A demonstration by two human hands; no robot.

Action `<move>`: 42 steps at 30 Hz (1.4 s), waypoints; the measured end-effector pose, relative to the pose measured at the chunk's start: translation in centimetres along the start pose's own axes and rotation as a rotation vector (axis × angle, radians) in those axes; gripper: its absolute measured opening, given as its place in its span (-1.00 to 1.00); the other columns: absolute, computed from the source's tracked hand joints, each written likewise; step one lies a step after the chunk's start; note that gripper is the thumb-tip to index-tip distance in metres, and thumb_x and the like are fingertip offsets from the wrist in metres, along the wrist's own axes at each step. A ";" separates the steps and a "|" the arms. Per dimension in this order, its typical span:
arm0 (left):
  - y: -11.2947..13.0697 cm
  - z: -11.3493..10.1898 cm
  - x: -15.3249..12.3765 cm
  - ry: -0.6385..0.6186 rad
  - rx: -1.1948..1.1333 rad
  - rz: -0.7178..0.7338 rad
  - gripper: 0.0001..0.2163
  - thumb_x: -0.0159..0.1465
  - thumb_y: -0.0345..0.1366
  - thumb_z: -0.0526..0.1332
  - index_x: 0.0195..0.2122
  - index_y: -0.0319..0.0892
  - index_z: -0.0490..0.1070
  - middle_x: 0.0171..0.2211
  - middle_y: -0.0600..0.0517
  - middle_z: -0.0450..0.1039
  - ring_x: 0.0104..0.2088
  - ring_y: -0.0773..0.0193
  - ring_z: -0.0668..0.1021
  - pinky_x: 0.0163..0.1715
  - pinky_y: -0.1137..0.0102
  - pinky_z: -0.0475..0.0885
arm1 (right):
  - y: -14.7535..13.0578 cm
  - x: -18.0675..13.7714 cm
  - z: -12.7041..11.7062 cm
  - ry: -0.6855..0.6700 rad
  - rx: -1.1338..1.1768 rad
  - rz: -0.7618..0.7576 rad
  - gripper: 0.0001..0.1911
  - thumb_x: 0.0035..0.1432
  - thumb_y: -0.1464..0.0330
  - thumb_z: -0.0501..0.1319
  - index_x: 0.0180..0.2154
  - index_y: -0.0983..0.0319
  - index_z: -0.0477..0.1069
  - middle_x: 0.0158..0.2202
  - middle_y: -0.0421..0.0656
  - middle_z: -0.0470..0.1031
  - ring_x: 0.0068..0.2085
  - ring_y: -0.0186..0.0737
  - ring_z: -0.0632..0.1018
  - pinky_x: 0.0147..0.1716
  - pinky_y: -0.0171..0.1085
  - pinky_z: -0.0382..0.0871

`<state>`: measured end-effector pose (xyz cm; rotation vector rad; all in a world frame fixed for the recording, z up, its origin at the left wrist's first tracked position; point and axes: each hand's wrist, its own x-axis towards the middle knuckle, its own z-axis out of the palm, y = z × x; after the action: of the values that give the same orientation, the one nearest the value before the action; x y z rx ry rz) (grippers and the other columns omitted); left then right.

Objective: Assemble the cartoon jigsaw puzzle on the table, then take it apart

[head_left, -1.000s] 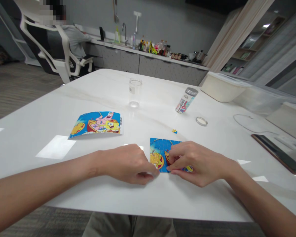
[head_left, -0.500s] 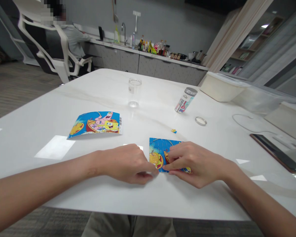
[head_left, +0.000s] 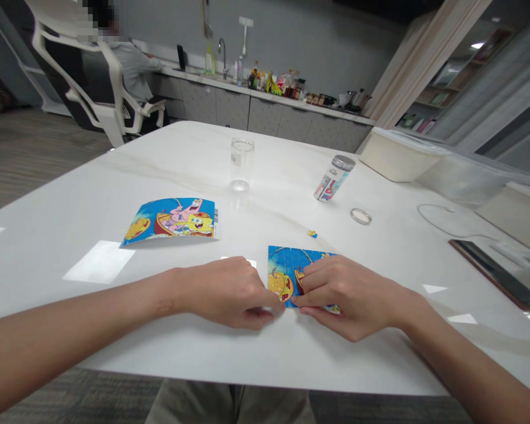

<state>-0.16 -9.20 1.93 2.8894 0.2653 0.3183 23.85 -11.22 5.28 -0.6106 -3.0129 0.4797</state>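
On the near side of the glossy white table [head_left: 335, 365], the curled left hand [head_left: 234, 291] and half-closed right hand [head_left: 351, 294] touch a flat, rectangular, blue-and-yellow, cardboard-looking jigsaw [head_left: 285, 268]; whether they pinch it, I cannot tell. It seems light, easily separated; hold opposite edges.

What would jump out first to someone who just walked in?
Probably the bright blue cartoon jigsaw puzzle on the white table, with the right hand over it and the left hand at its near edge. To the puzzle's left sits a bowed, blue cartoon sheet; a clear cylindrical jar stands farther back.
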 end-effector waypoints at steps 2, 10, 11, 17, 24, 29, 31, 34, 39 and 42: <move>0.0 0.0 0.0 -0.002 -0.008 0.000 -0.81 0.22 -0.41 0.21 -0.17 -0.10 0.53 -0.62 0.13 0.49 -0.65 0.37 0.44 -0.64 0.46 0.18 | -0.1 0.1 0.1 -0.009 -0.007 -0.001 -0.76 0.20 0.47 0.07 -0.43 0.26 0.48 -0.52 -0.14 0.45 -0.42 -0.27 0.40 -0.41 -0.26 0.17; -0.2 0.3 -0.1 0.023 0.009 0.010 -0.83 0.25 -0.39 0.18 -0.17 -0.09 0.50 -0.63 0.14 0.47 -0.66 0.37 0.43 -0.63 0.46 0.18 | -0.1 0.1 0.1 0.046 -0.023 -0.018 -0.79 0.20 0.47 0.09 -0.40 0.25 0.48 -0.50 -0.15 0.47 -0.41 -0.28 0.42 -0.41 -0.28 0.18; -0.2 0.3 -0.2 0.022 0.018 0.011 -0.83 0.25 -0.39 0.18 -0.17 -0.09 0.49 -0.64 0.14 0.46 -0.66 0.37 0.42 -0.64 0.46 0.17 | -0.1 0.1 0.0 0.072 -0.024 -0.026 -0.78 0.21 0.47 0.08 -0.39 0.25 0.49 -0.50 -0.15 0.48 -0.41 -0.29 0.42 -0.41 -0.28 0.17; 0.0 -0.1 -0.1 0.031 0.033 0.013 -0.83 0.25 -0.41 0.14 -0.16 -0.12 0.43 -0.66 0.17 0.41 -0.68 0.38 0.37 -0.65 0.47 0.18 | 0.8 0.2 -0.1 0.370 -0.176 0.292 -0.71 0.27 0.38 0.05 -0.39 0.24 0.51 -0.52 -0.15 0.49 -0.47 -0.28 0.43 -0.47 -0.28 0.18; -0.1 -0.1 -0.2 0.048 0.097 -0.010 -0.80 0.24 -0.39 0.16 -0.10 -0.12 0.39 -0.69 0.19 0.38 -0.72 0.37 0.32 -0.68 0.43 0.07 | 4.9 -0.5 1.0 0.328 -0.275 0.850 -0.71 0.27 0.29 0.06 -0.08 0.24 0.46 -0.15 -0.04 0.48 -0.25 -0.13 0.53 -0.39 -0.23 0.30; -0.1 -0.2 -0.2 0.090 0.095 -0.071 -0.80 0.24 -0.38 0.15 -0.11 -0.13 0.40 -0.70 0.20 0.33 -0.71 0.37 0.33 -0.67 0.45 0.09 | 6.0 -0.7 1.2 0.360 -0.162 0.864 -0.80 0.26 0.32 0.08 -0.21 0.24 0.44 -0.18 -0.08 0.44 -0.27 -0.19 0.52 -0.30 -0.22 0.34; 0.0 -0.4 -0.1 0.130 0.053 -0.103 -0.80 0.23 -0.35 0.14 -0.11 -0.14 0.39 -0.72 0.22 0.29 -0.71 0.37 0.33 -0.67 0.46 0.11 | 5.9 -0.6 1.1 0.366 -0.115 0.849 -0.83 0.24 0.31 0.11 -0.23 0.24 0.42 -0.20 -0.09 0.43 -0.27 -0.19 0.51 -0.27 -0.21 0.35; 0.1 -0.6 0.1 0.205 0.005 -0.178 -0.80 0.23 -0.29 0.12 -0.13 -0.17 0.38 -0.74 0.25 0.20 -0.72 0.38 0.27 -0.67 0.47 0.09 | 5.5 -0.4 1.0 0.379 -0.057 0.823 -0.88 0.18 0.35 0.14 -0.29 0.24 0.42 -0.21 -0.09 0.42 -0.28 -0.22 0.51 -0.26 -0.22 0.36; -0.1 -0.7 0.3 0.338 -0.033 -0.340 -0.84 0.25 -0.37 0.04 -0.19 -0.18 0.36 -0.73 0.28 0.11 -0.73 0.44 0.21 -0.64 0.49 0.06 | 5.5 -0.5 1.1 0.400 0.005 0.782 -0.85 0.09 0.47 0.13 -0.27 0.24 0.43 -0.24 -0.12 0.46 -0.36 -0.29 0.50 -0.32 -0.26 0.37; -0.1 -0.8 0.4 0.360 -0.045 -0.382 -0.86 0.24 -0.37 0.05 -0.23 -0.18 0.35 -0.73 0.29 0.06 -0.73 0.44 0.19 -0.64 0.49 0.05 | 5.6 -0.6 1.1 0.407 0.012 0.769 -0.73 0.06 0.49 0.14 -0.15 0.24 0.43 -0.22 -0.10 0.48 -0.37 -0.29 0.49 -0.32 -0.27 0.38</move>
<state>0.05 -8.82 2.78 2.6420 0.8418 0.7558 26.36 -6.87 2.51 -1.6354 -2.3033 0.3234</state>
